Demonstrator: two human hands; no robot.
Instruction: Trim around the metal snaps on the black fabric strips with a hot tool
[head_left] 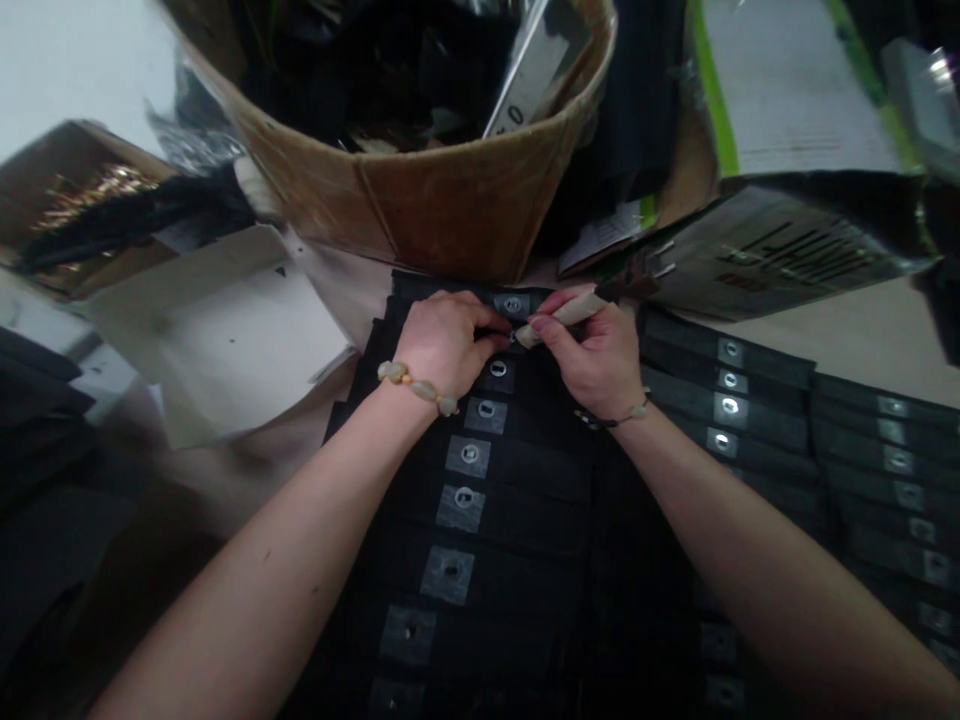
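Observation:
My left hand is closed, thumb and fingertips drawn together at a small metal fastener on a black fabric piece; what lies between the fingertips is hidden. In my right hand is a short tool wrapped in beige tape, its tip pointing left at that fastener. Overlapping black fabric pieces lie in a column under both hands. Each bears a shiny patch; several patches, such as the backing patch, carry a round metal part, while nearer ones show a dark hole.
A large tape-covered cardboard container full of dark scraps stands behind the hands. To the left are an open white box and a cardboard box of brass-coloured pieces. Further black pieces and a green-edged package are at right.

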